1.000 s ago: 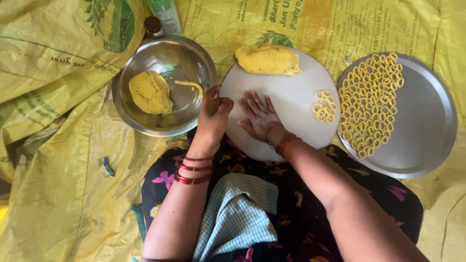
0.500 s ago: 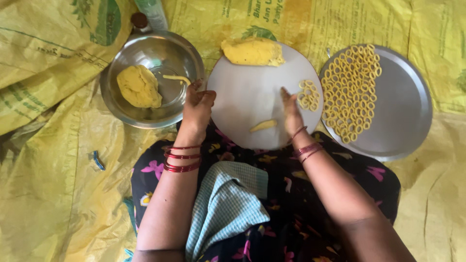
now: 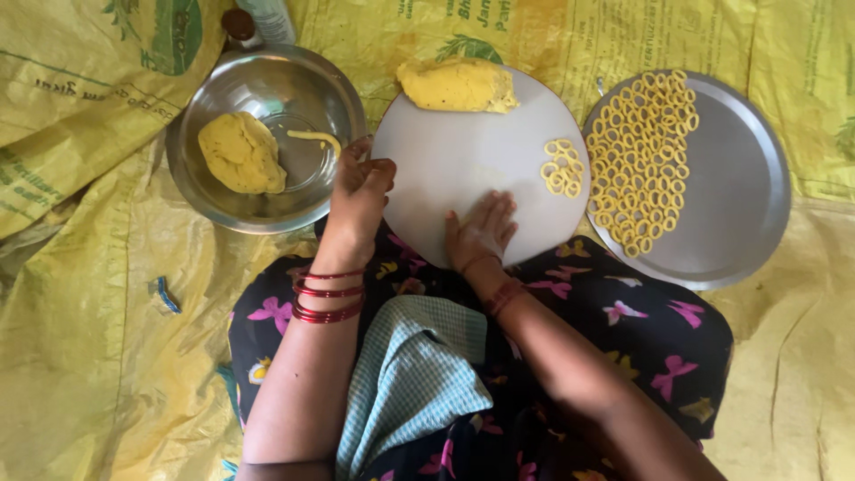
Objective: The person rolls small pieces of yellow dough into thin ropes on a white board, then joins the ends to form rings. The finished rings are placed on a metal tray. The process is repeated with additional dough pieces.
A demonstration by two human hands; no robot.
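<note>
A person sits on yellow woven sacking (image 3: 80, 356) spread over the floor, seen from above. A round white board (image 3: 463, 160) rests at the lap. The right hand (image 3: 484, 230) lies flat, palm down and fingers spread, on the near edge of the board; whether any dough is under it cannot be seen. The left hand (image 3: 358, 191) sits at the board's left rim, fingers curled loosely inward; I cannot tell if it holds anything. A large lump of yellow dough (image 3: 459, 85) lies at the far edge of the board, well apart from both hands. A small cluster of dough rings (image 3: 561, 167) sits on the board's right side, near the right hand. Left of the board, a steel bowl (image 3: 307, 85) holds another dough lump (image 3: 240, 153). To the right, a steel plate (image 3: 730, 187) carries many rings (image 3: 643, 156).
</note>
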